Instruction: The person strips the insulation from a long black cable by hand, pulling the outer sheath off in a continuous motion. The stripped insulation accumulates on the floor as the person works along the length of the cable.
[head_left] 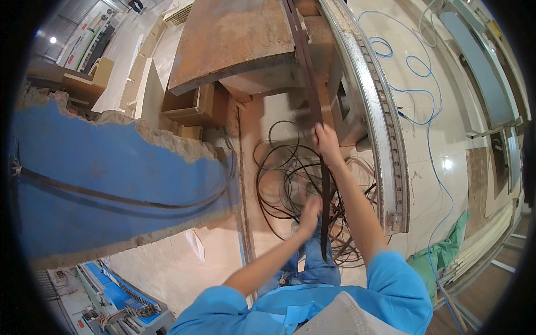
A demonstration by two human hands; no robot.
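Over tangled loops [334,209], gripped fore-and-aft strip [311,86] in right hand [326,142]; couldn't tell finger state on left hand [310,215], just leftward.

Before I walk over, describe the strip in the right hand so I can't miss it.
Find the rusty slab at the top. Along its right edge, a dark strip runs down to the right hand. Unlike the tangled loops below, it stretches nearly straight.
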